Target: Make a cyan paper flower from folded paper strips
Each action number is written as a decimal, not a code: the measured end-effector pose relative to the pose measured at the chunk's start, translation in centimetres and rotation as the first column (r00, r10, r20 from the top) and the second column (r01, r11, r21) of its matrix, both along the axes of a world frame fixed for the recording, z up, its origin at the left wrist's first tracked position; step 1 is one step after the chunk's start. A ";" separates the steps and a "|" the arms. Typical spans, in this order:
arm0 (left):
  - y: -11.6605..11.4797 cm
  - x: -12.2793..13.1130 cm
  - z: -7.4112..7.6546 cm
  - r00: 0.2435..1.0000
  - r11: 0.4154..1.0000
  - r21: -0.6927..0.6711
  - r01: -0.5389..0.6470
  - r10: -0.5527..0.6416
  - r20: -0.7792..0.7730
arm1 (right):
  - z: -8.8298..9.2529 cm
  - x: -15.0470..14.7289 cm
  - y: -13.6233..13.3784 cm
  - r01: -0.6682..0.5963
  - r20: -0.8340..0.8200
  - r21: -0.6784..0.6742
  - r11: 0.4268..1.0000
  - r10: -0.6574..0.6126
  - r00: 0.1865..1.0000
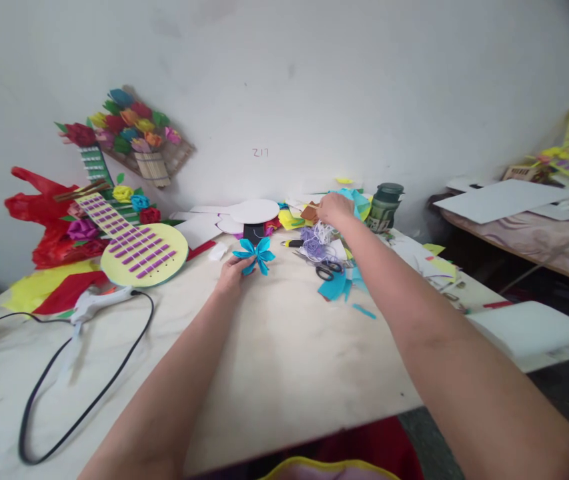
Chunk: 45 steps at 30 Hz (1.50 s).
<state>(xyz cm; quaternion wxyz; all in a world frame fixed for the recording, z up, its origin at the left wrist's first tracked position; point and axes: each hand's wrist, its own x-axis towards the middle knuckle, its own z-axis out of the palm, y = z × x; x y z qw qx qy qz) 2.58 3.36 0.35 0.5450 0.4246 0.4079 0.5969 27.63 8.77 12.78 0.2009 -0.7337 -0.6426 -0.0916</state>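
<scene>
A blue paper flower [255,255] with several pointed petals is pinched in my left hand [234,272], just above the table. My right hand [337,210] reaches to the heap of craft materials at the back, its fingers curled down beside a brown piece [310,213]. What those fingers hold, if anything, is hidden. Below that hand lies a tangle of purple and white yarn [315,245]. Scissors with black handles [325,272] rest in front of the yarn, beside cut blue paper [334,287].
A white glue gun [97,305] with a looped black cord lies at left, near a yellow paper guitar [144,255]. Behind my right hand stands a dark green bottle [385,207]. A paper-flower basket [151,167] hangs on the wall. White sheets [509,200] cover a side table.
</scene>
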 end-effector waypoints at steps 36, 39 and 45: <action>-3.5 -1.6 -0.8 0.984 0.986 -0.036 0.163 -0.160 0.076 | -11.8 -12.7 -5.7 -0.194 -0.905 0.417 0.888 0.388 -0.174; -3.3 -1.6 -0.8 0.989 0.992 -0.030 0.126 -0.123 0.076 | -12.2 -12.6 -5.3 -0.185 -0.934 0.357 0.916 0.343 -0.103; -2.8 -2.3 -0.9 0.994 0.995 0.009 0.099 -0.099 0.054 | -13.2 -11.9 -4.5 -0.160 -0.951 0.273 0.949 0.291 0.101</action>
